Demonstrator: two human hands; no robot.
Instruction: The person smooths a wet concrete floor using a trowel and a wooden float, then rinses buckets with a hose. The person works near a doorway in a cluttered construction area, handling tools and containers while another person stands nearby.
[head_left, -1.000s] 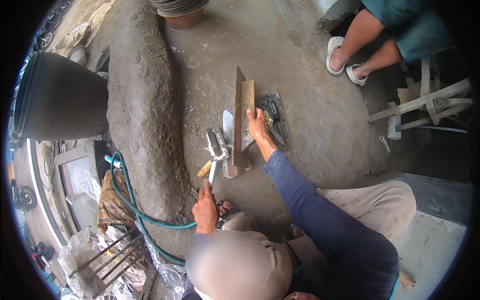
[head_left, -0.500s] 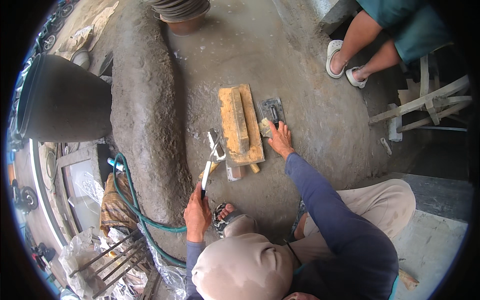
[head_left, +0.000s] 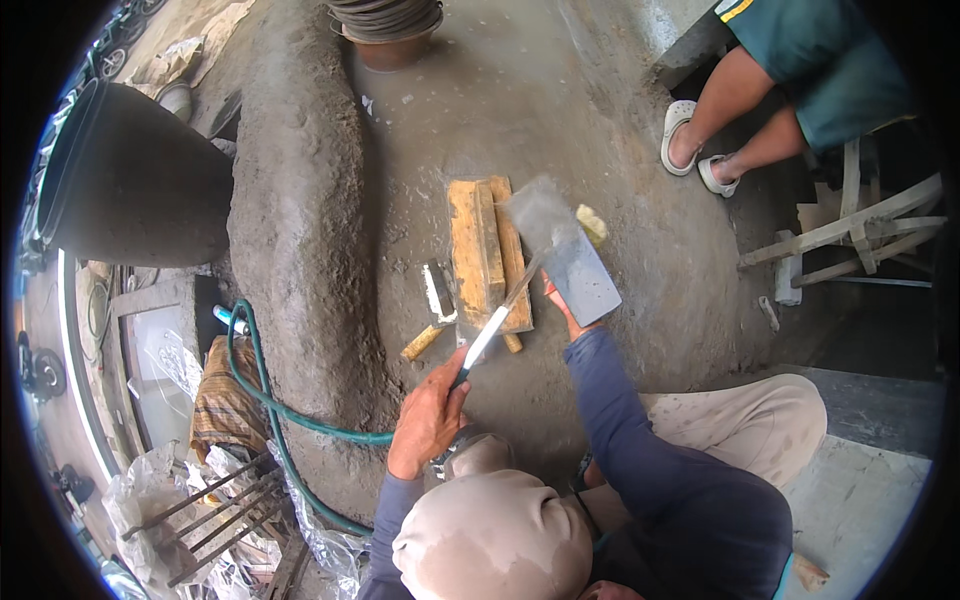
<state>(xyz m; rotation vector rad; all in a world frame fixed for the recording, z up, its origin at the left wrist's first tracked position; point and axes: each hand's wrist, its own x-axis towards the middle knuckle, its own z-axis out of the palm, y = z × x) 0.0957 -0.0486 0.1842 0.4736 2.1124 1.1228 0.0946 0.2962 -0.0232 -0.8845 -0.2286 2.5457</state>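
My left hand grips a white-and-black handled tool, whose narrow metal end reaches the face of a flat steel trowel. My right hand holds that trowel up, its fingers mostly behind the plate. Just left of it, a wooden-backed float lies on the wet cement floor, beside a smaller dark tool smeared with white and a pale wooden handle. A yellowish lump shows past the trowel's right edge.
A cement ridge runs along the left, with a black tub, green hose and metal bars beyond. A terracotta pot stands at the top. Another person's legs and wooden timbers are at the right.
My right hand let go of the wooden-backed float, which now lies flat, took hold of the steel trowel and lifted it. My left hand brought its tool rightward to the trowel's face.
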